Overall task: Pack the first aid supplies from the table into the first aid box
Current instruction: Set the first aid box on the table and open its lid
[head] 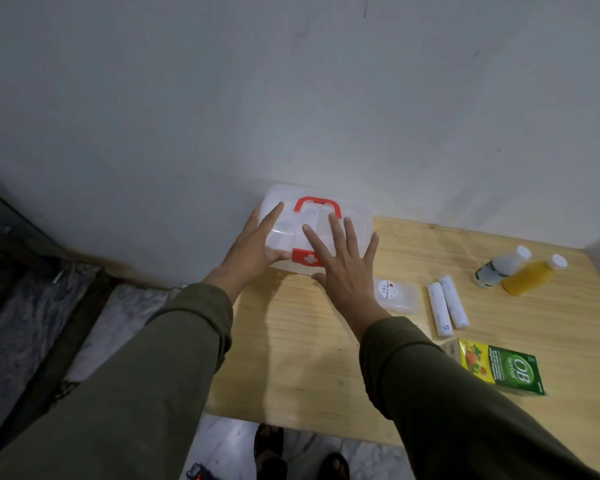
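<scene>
Head view, one first aid box [347,220], left hand [253,251] grip holding it, right hand [347,268] grip wide, two bottles [520,271], two rolls [447,306].

Long olive-green sleeves [174,358], bare hands [253,247], perhaps dark sandals [269,445]

Left grip [253,247] clasping, right grip [343,268] spread flat.

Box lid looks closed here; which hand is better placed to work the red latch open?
Probably the right hand: its thumb sits just beside the red latch on the first aid box. The left hand grips the box's left corner, steadying it.
</scene>
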`<action>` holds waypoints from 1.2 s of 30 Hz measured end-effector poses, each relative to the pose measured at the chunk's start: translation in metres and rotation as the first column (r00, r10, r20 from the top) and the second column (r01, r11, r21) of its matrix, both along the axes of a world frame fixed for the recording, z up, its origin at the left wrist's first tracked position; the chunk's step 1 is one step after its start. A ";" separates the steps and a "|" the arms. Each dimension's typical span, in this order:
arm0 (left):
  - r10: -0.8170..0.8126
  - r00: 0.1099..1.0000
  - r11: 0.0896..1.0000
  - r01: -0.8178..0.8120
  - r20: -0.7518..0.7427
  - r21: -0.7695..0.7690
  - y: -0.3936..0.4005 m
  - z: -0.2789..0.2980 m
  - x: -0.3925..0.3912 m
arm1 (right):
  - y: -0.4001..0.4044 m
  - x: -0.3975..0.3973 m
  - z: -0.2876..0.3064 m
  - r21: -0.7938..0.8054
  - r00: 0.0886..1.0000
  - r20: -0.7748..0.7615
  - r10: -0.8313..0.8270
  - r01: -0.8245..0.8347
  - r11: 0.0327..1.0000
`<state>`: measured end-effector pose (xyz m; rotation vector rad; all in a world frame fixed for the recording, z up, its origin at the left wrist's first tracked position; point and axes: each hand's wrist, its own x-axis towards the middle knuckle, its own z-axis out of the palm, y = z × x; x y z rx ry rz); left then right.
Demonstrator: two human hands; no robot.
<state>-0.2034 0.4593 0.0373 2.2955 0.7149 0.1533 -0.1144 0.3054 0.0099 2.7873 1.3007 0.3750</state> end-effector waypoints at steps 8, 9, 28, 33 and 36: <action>0.036 0.999 0.998 -0.035 0.012 -0.044 0.006 -0.002 -0.003 | 0.006 0.002 -0.002 0.019 0.999 0.046 -0.001 0.000 1.000; 0.042 0.999 0.997 -0.041 0.015 -0.069 0.007 -0.002 -0.003 | 0.006 0.003 -0.001 0.016 0.999 0.052 0.005 -0.005 1.000; 0.115 0.989 0.968 -0.090 0.095 -0.234 0.005 -0.006 -0.006 | -0.018 0.008 0.021 -0.032 0.978 0.047 0.203 -0.202 0.979; 0.117 0.988 0.961 -0.088 0.097 -0.261 0.005 -0.005 -0.005 | -0.020 0.011 0.034 -0.061 0.980 0.023 0.197 -0.195 0.979; 0.115 0.989 0.958 -0.085 0.094 -0.275 0.008 -0.006 -0.003 | -0.018 0.016 0.046 -0.066 0.981 0.023 0.191 -0.189 0.980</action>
